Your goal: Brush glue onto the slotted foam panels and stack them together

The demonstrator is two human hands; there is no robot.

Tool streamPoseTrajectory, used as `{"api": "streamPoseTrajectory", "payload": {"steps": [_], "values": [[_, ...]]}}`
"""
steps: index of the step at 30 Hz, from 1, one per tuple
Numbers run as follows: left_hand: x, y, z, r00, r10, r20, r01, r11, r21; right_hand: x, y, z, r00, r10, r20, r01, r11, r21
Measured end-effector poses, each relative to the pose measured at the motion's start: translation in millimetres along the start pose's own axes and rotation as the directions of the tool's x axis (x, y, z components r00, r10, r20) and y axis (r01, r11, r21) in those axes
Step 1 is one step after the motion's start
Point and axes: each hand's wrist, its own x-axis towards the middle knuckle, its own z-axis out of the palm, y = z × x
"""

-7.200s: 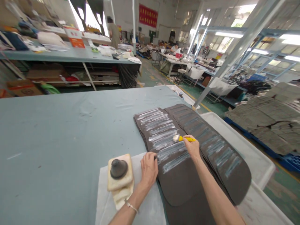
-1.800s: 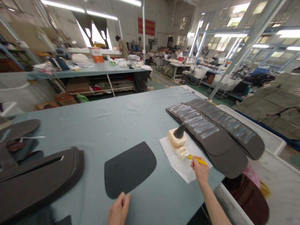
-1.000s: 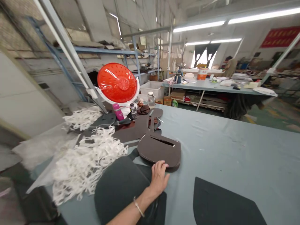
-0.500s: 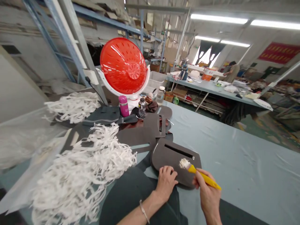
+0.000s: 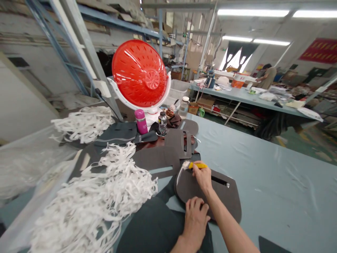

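My right hand [image 5: 202, 177] is shut on a yellow-handled brush [image 5: 197, 165], whose white-coated bristles [image 5: 186, 164] touch the upper left edge of a dark grey slotted foam panel [image 5: 223, 202]. A thin white streak runs down that edge. My left hand [image 5: 195, 221] lies flat on the panel's lower left part, pressing it against the table and holding nothing. Beneath the panel's left side lies a larger dark sheet [image 5: 158, 232], partly hidden by my left hand.
White cut-foam strips [image 5: 92, 200] are heaped at the left beside more dark slotted pieces [image 5: 179, 142]. Behind them stand a pink flask [image 5: 140, 122], a bottle [image 5: 162, 123], a glass jar [image 5: 183, 107] and a large round red fan [image 5: 139, 73]. A pale blue-grey table cover [image 5: 276, 182] extends right.
The view has swung left from the stacked panels. The brush has come down onto the panel's edge, leaving a white streak. My left hand has shifted lower on the panel.
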Motion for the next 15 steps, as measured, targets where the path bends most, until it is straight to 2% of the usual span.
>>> {"api": "streamPoseTrajectory", "payload": {"steps": [2, 4, 6, 7, 9, 12, 14, 15], "values": [[-0.2, 4.5, -7.1, 1.0, -0.012, -0.012, 0.012, 1.0, 0.007, 18.8, 2.5, 3.6, 0.985, 0.019, -0.169, -0.024, 0.999, -0.026], [0.1, 8.7, -10.8, 0.999, -0.017, -0.028, 0.018, 0.999, 0.031, 27.3, 5.8, 3.7, 0.981, 0.03, -0.193, -0.031, 1.0, -0.001], [0.6, 12.2, -12.6, 0.999, -0.009, -0.033, 0.011, 0.999, 0.047, 27.2, 14.7, -7.5, 0.985, 0.041, -0.167, -0.038, 0.999, 0.022], [0.8, 13.6, -13.3, 1.0, -0.003, -0.028, 0.004, 0.999, 0.05, 25.0, 22.1, -19.3, 0.981, 0.056, -0.183, -0.054, 0.998, 0.013], [1.1, 16.2, -15.0, 1.0, 0.007, -0.018, -0.006, 0.999, 0.05, 18.0, 42.6, -55.7, 0.95, 0.107, -0.292, -0.119, 0.992, -0.027], [0.6, 19.5, -18.4, 1.0, 0.027, -0.011, -0.026, 0.998, 0.06, 2.2, 75.6, -125.8, 0.851, 0.179, -0.493, -0.249, 0.965, -0.079], [0.1, 21.3, -20.6, 0.999, 0.043, -0.007, -0.042, 0.996, 0.078, -11.1, 88.8, -164.4, 0.803, 0.197, -0.562, -0.306, 0.946, -0.105], [-0.1, 22.1, -21.5, 0.999, 0.052, -0.004, -0.051, 0.995, 0.089, -18.7, 91.8, -177.7, 0.794, 0.196, -0.576, -0.319, 0.94, -0.12]]}}
